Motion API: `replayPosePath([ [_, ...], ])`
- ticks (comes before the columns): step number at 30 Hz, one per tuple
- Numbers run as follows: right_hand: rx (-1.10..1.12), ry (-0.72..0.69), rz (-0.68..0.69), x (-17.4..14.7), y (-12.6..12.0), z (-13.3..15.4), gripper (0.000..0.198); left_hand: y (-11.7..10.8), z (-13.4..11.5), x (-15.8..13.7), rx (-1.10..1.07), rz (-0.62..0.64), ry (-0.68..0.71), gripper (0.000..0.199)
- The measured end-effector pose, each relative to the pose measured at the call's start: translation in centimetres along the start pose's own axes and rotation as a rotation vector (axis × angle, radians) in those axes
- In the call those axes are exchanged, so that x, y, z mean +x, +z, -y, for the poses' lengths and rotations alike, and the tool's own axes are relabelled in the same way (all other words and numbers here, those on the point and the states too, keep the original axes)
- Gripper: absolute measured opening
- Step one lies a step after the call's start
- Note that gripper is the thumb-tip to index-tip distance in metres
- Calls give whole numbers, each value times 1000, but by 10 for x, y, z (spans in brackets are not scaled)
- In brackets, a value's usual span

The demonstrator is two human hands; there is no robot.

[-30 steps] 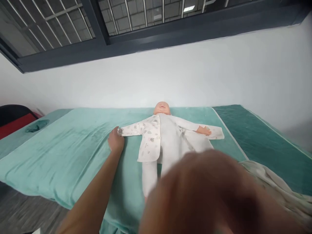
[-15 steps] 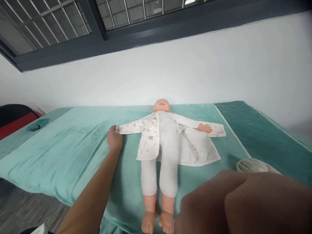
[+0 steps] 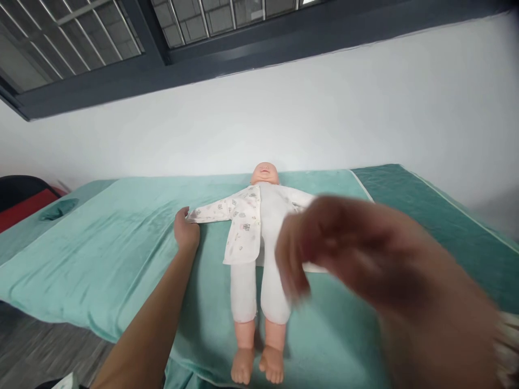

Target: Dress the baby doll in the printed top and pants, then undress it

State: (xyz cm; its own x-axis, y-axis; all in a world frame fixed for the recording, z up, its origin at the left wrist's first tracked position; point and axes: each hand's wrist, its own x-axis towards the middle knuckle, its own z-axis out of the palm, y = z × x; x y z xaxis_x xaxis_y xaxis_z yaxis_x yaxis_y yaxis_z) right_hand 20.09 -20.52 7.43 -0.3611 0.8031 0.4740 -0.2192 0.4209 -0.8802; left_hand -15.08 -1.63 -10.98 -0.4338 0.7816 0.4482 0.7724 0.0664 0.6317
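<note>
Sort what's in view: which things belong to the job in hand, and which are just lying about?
Apparently in the job:
left hand, at the sleeve cuff
right hand, blurred
printed jacket
doll in white clothing
green cover beneath

Apparently just lying about:
red-and-black object, far left
pale cloth, right edge, partly visible

The doll's head (image 3: 265, 174) looks smooth plastic, the jacket (image 3: 243, 232) matt cloth, the sheet (image 3: 101, 243) plush, the bars (image 3: 204, 19) metal.

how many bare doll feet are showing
2: one foot on the left of the picture, the other foot just right of it, both near the front edge of the turquoise cover. Neither is hidden.
</note>
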Motion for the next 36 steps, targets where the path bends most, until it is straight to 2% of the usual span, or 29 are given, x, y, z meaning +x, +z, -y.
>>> replayPosePath([
  [2,-146,19,-157,23,-19,-27,26,-1,0,0,-17,-22,12,57],
  [5,-540,97,-552,41,-61,-92,24,-3,-1,-1,-60,-76,6,51],
  [6,-698,174,-641,42,-76,-114,24,-4,-2,-1,-75,-94,-2,48],
  [8,-980,379,-650,39,-102,-150,31,-4,-3,-2,-101,-123,-18,45],
  [10,-1110,595,-614,34,-118,-170,40,-5,-3,-1,-120,-142,-31,44],
  [12,-1122,737,-589,29,-126,-176,44,-4,-4,-1,-134,-150,-35,44],
  [14,-1090,788,-601,27,-129,-174,45,-4,-3,0,-151,-154,-34,44],
  [23,-1123,778,-750,21,-147,-173,30,-2,-3,1,-180,-151,-39,39],
  [25,-1013,740,-813,19,-155,-175,22,-3,-3,1,-169,-142,-47,39],
  [30,-119,523,-1064,12,-173,-182,6,-3,-7,-1,-198,-148,-61,36],
  [34,219,459,-1081,2,-189,-186,13,-3,-8,0,-216,-151,-49,35],
  [36,398,433,-1041,-1,-194,-188,19,-2,-6,0,-223,-145,-57,36],
])
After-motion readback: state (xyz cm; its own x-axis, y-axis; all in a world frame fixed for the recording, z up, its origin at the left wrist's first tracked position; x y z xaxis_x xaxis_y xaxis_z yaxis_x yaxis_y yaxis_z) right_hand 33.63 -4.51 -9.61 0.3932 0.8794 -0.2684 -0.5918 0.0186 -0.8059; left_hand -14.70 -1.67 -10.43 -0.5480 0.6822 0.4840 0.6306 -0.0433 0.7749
